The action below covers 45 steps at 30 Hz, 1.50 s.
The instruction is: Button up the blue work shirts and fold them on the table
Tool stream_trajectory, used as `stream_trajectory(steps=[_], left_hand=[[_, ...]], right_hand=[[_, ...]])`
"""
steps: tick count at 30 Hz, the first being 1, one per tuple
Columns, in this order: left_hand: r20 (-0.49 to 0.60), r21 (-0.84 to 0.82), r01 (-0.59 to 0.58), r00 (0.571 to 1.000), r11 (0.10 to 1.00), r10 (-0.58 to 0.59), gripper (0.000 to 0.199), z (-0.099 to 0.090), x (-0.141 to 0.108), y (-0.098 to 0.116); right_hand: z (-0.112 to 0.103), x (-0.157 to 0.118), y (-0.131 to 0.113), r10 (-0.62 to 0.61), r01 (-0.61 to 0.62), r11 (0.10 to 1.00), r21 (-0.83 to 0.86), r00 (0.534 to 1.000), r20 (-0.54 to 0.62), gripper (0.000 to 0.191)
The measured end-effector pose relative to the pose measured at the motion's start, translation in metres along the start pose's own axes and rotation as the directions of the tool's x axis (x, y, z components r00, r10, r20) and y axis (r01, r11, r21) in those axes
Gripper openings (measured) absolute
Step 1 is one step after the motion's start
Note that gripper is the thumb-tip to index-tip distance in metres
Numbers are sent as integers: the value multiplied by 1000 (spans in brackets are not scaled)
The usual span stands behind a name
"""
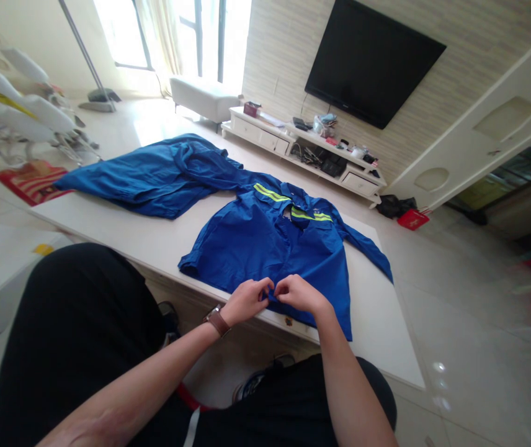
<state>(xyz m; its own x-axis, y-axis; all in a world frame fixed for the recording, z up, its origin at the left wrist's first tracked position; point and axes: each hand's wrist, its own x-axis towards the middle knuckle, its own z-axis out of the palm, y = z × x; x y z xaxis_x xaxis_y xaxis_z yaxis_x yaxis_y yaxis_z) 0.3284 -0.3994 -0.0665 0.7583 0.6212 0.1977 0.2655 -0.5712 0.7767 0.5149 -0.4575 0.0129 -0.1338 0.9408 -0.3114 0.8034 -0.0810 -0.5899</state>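
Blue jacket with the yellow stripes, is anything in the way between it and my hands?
Nothing visible stands in the way: the left hand and right hand are both right at the lower front edge of the blue jacket.

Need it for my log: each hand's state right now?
Left hand: curled at the edge of the blue jacket; grip unclear.
Right hand: curled there too; grip unclear.
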Motion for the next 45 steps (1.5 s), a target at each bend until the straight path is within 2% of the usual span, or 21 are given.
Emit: stream_trajectory(steps=[25, 31, 41, 45], left_hand=[[22, 45, -20, 1000, 999, 19, 29, 2, 0, -3], [7, 37, -25, 1000, 999, 24, 28, 3, 0, -3], [16, 43, -37, 999, 998, 37, 30, 0, 0, 1], [19, 38, -54, 998, 998, 54, 25, -1, 0, 1]], right_hand=[[3, 3, 3, 55, -54, 990, -132, 998, 4, 19], [5, 3, 1, 120, -119, 969, -215, 993, -8, 13], [6, 2, -6, 140, -133, 940, -314, 990, -2, 15], [4, 1, -10, 202, -188, 913, -362, 979, 0, 15]])
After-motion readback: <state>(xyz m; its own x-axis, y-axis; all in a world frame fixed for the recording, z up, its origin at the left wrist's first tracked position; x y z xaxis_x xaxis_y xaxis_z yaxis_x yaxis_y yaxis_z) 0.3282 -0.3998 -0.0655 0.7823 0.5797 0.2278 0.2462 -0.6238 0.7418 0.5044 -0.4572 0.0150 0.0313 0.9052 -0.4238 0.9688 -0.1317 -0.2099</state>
